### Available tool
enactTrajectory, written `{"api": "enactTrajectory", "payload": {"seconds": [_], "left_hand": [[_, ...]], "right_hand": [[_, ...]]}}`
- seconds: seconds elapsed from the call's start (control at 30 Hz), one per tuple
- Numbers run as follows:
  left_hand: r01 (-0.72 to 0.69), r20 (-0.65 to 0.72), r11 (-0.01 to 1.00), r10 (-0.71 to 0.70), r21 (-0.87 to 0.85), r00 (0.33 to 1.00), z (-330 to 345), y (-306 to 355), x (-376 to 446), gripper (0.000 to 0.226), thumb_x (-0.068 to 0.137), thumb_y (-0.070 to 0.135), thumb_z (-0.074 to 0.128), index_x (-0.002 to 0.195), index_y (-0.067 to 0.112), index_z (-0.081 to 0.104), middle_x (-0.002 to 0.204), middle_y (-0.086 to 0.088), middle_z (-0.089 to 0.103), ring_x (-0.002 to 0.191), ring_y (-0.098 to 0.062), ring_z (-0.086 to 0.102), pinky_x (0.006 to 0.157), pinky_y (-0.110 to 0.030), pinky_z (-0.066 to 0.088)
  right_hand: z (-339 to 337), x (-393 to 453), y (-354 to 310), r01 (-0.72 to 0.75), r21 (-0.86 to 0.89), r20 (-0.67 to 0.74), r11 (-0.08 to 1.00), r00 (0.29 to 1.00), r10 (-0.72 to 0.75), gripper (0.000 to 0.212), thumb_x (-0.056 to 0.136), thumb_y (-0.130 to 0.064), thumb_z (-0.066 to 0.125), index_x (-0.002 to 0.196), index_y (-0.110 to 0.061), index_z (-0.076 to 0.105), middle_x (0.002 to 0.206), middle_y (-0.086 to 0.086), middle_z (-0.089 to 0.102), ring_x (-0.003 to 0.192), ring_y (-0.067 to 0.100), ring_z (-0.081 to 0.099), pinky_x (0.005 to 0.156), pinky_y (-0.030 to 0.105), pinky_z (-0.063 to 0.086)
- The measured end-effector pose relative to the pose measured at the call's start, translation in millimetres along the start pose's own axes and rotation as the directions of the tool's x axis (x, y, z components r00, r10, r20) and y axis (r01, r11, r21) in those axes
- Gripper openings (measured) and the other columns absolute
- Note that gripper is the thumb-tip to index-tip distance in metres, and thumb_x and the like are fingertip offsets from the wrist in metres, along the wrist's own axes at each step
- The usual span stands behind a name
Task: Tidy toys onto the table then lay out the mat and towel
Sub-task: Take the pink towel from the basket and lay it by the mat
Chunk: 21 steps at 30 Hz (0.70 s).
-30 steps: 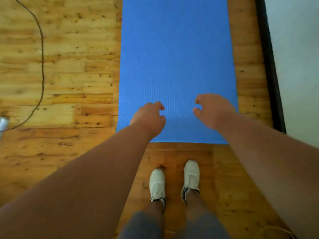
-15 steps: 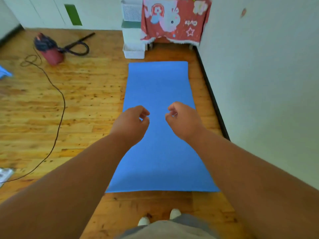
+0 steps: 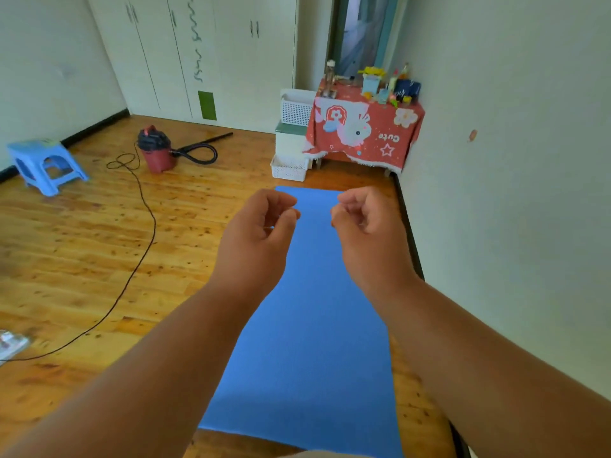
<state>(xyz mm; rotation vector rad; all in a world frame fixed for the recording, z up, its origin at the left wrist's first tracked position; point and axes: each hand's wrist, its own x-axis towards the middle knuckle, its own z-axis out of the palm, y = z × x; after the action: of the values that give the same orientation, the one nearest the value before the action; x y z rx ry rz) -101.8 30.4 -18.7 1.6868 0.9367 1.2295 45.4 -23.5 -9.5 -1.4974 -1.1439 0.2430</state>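
A blue mat (image 3: 314, 342) lies unrolled flat on the wooden floor, running away from me along the right wall. My left hand (image 3: 256, 233) and my right hand (image 3: 367, 231) hover in the air above it, side by side, fingers loosely curled, holding nothing. At the far end stands a small table with a red cartoon cloth (image 3: 363, 130), and several toys and bottles (image 3: 380, 84) sit on its top. No towel is in view.
White baskets (image 3: 292, 140) are stacked left of the table. A red vacuum cleaner (image 3: 155, 150) with hose and a long black cable (image 3: 145, 233) lies on the floor at left. A blue stool (image 3: 44, 161) stands by the left wall. White wardrobes fill the back.
The view has risen from the mat's near edge and my feet to the whole room. Both hands lifted off the mat and came closer together in the air.
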Motion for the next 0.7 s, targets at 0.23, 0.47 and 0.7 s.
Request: {"api": "enactTrajectory", "payload": {"seconds": [0.23, 0.47, 0.7], "left_hand": [[0.033, -0.097, 0.999, -0.036, -0.032, 0.995, -27.1, -0.4, 1.4, 0.014, 0.085, 0.038, 0.053, 0.095, 0.042, 0.064, 0.093, 0.016, 0.072, 0.087, -0.009, 0.068, 0.081, -0.042, 0.058], [-0.034, -0.18, 0.999, 0.03, -0.017, 0.983, -110.2, -15.7, 34.5, 0.016, 0.088, 0.034, 0.052, 0.092, 0.044, 0.064, 0.09, 0.015, 0.072, 0.084, -0.01, 0.068, 0.075, -0.034, 0.057], [-0.031, -0.262, 0.999, 0.035, 0.02, 0.965, -277.5, -80.3, 96.9, 0.013, 0.086, 0.037, 0.054, 0.094, 0.04, 0.065, 0.091, 0.01, 0.073, 0.085, -0.017, 0.068, 0.08, -0.048, 0.057]], "right_hand": [[12.9, 4.4, 1.1, -0.013, 0.059, 0.042, 0.998, 0.999, 0.01, 0.008, 0.092, -0.031, 0.06, 0.097, -0.036, 0.06, 0.091, -0.015, 0.068, 0.089, 0.002, 0.065, 0.072, 0.019, 0.052], [105.5, 20.2, -32.1, 0.048, 0.126, 0.132, 0.991, 0.989, -0.064, 0.009, 0.089, -0.033, 0.059, 0.097, -0.037, 0.061, 0.091, -0.02, 0.066, 0.09, 0.003, 0.065, 0.072, 0.015, 0.053], [287.9, 52.6, -91.0, 0.048, 0.286, 0.168, 0.957, 0.981, -0.099, 0.007, 0.087, -0.026, 0.061, 0.094, -0.028, 0.062, 0.086, -0.01, 0.067, 0.084, 0.014, 0.066, 0.077, 0.028, 0.056]]}}
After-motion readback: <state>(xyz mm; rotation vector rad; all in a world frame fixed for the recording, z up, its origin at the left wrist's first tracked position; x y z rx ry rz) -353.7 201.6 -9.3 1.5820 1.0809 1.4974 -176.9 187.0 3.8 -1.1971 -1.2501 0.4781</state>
